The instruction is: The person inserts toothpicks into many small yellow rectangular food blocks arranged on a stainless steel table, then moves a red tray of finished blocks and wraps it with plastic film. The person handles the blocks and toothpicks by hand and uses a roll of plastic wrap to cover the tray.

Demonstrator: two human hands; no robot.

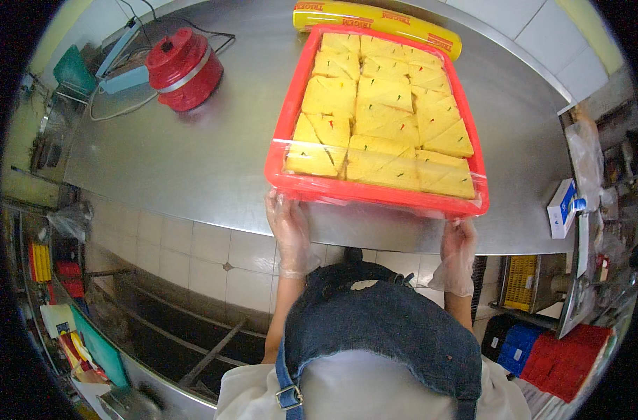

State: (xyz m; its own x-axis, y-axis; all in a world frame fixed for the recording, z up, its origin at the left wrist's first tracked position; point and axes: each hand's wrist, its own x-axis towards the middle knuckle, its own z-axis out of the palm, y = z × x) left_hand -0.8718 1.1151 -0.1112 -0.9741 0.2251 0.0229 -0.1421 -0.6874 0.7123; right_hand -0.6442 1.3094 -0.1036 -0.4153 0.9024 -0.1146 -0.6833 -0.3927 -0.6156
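A red plastic tray (375,194) rests on the steel counter (193,161), filled with several yellow triangular sandwiches (382,119) under clear film. My left hand (289,227), in a clear plastic glove, touches the tray's near left corner at the counter's edge. Gloved too, my right hand (460,241) is at the tray's near right corner, pressing the film under the rim. A yellow roll box of cling film (375,21) lies just beyond the tray's far side.
A red round appliance (184,68) with a cord stands at the counter's far left beside a blue-grey device (123,77). A small white and blue box (563,207) sits at the right. Red and blue crates (557,350) are low on the right, and a sink area (193,336) lies below left.
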